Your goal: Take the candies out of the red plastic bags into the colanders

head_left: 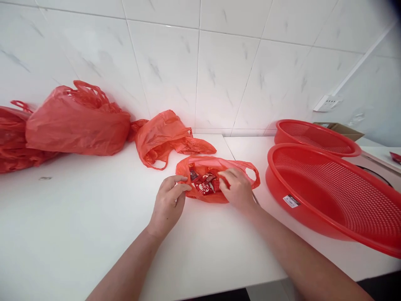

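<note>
A red plastic bag [216, 162] lies on the white table with its mouth spread open. Small red wrapped packets [204, 187], some with white lettering, show inside it. My left hand [167, 202] pinches the bag's left rim between thumb and fingers. At the right side of the opening, my right hand [238, 190] has its fingers curled together beside the packets. Whatever those fingertips hold is hidden. One handle loop of the bag [250, 173] sticks out beyond my right hand.
A crumpled red bag [163, 133] sits just behind, and full red bags [78, 125] stand along the tiled wall at left. Two red perforated baskets [308, 209] fill the right side. A cardboard box [344, 130] and a wall socket [327, 103] are beyond them.
</note>
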The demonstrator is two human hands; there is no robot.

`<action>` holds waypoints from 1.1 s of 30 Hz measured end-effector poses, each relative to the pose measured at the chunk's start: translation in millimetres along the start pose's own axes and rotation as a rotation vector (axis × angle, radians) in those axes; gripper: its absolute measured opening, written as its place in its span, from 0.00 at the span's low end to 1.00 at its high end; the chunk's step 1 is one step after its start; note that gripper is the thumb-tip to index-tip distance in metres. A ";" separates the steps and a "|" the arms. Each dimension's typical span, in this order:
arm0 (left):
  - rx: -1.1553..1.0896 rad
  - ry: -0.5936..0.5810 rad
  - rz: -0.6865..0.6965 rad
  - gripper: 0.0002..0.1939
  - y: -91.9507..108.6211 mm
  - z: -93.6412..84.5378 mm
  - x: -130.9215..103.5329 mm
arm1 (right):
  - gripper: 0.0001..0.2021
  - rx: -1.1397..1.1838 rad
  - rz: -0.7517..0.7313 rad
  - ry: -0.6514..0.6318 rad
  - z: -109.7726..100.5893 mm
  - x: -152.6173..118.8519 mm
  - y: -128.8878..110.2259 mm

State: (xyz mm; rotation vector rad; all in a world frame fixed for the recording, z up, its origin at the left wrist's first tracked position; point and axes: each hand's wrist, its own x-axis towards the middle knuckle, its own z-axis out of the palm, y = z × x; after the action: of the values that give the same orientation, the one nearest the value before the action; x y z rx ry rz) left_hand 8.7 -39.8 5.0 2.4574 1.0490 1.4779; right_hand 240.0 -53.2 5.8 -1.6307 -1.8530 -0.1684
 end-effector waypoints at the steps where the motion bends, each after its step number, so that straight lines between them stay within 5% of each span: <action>1: -0.005 0.000 0.001 0.15 -0.8 0.3 -0.5 | 0.15 0.019 -0.048 -0.055 3.8 5.2 -5.0; 6: 0.001 0.000 -0.027 0.14 -4.4 -0.6 -2.1 | 0.16 0.170 0.019 -0.269 21.5 24.3 -10.7; 12: 0.006 -0.007 -0.033 0.13 -3.4 -1.7 -1.3 | 0.12 0.522 0.336 0.033 18.1 24.5 4.0; 18: 0.001 -0.019 -0.051 0.13 -3.1 0.3 -0.8 | 0.12 0.590 0.245 -0.060 13.4 26.6 4.2; 26: -0.003 -0.044 -0.083 0.13 -4.0 2.0 -2.1 | 0.10 0.191 0.341 -0.343 16.1 24.9 12.8; 33: -0.003 -0.043 -0.083 0.13 -4.2 2.0 -2.3 | 0.04 0.066 0.263 -0.300 21.2 21.7 9.1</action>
State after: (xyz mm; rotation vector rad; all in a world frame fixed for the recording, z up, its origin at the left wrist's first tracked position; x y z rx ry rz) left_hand 7.5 -37.5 0.6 2.4016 1.1251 1.3951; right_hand 240.0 -22.4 -1.8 -1.9154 -1.8095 0.2619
